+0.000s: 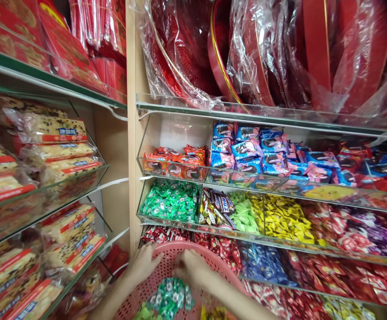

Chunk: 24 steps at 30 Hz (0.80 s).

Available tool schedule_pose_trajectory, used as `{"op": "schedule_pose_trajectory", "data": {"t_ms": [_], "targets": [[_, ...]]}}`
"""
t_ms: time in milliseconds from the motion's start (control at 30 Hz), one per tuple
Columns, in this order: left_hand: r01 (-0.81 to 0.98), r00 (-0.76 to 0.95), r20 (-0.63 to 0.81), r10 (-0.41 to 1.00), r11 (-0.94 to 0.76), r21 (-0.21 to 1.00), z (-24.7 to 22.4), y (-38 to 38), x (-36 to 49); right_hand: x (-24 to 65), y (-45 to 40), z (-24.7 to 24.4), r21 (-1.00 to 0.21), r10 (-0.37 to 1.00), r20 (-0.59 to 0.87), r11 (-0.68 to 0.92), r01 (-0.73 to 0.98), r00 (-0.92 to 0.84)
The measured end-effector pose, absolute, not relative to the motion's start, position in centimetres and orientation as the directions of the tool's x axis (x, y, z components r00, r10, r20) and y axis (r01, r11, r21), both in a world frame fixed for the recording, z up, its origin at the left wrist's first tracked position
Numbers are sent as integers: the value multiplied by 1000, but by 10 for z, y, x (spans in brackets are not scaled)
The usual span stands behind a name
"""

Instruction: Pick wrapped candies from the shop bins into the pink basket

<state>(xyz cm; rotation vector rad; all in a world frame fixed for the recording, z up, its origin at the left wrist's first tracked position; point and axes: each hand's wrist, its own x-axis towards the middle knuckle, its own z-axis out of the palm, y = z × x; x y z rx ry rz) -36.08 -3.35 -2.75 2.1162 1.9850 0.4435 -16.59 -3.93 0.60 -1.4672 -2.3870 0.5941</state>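
- The pink perforated basket (pixel 225 270) sits low in the middle of the view, below and in front of the candy shelves, with both forearms reaching over it.
- The left hand (pixel 145 262) is at the basket's far left rim, thumb and fingers parted; whether it grips the rim or only rests there, I cannot tell.
- The right hand (pixel 191 266) is over the basket near its far wall, fingers curled downward — blurred, so I cannot tell how tightly they close or whether they hold anything.
- Inside the basket, a heap of green-wrapped candies (pixel 171 297) lies below the right hand; pale green packets (pixel 147 312) lie near-left of it, yellow packets (pixel 217 314) to its right.
- Just above the basket, a row of clear bins holds, from the left, green candies (pixel 169 201), dark-wrapped bars (pixel 222 203), light green candies (pixel 245 216) and yellow candies (pixel 283 220).
- One shelf up are orange-red packs (pixel 176 161) and blue-and-pink packs (pixel 246 149).
- At the top, red round containers (pixel 183 53) stand on edge — several in clear plastic.
- On the left shelves, bagged pale bars (pixel 58 129) are stacked under red boxes (pixel 13 35).
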Motion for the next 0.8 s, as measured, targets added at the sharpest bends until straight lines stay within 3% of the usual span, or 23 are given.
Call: {"op": "schedule_pose_trajectory", "data": {"t_ms": [167,267,400,800], "targets": [[930,72,88,994,-99,354,-25,-35,-360,-186,-15,104,-495,746,217,640,588,-630],[935,60,79,995,-84,344,-28,-34,-360,-198,15,133,-378,755,293,655,654,-587],[934,51,68,996,-72,350,-31,-32,-362,-215,48,135,-282,773,259,634,720,-579],[928,44,78,996,-70,367,-34,-32,-364,-234,69,105,-291,766,281,642,709,-578]]}}
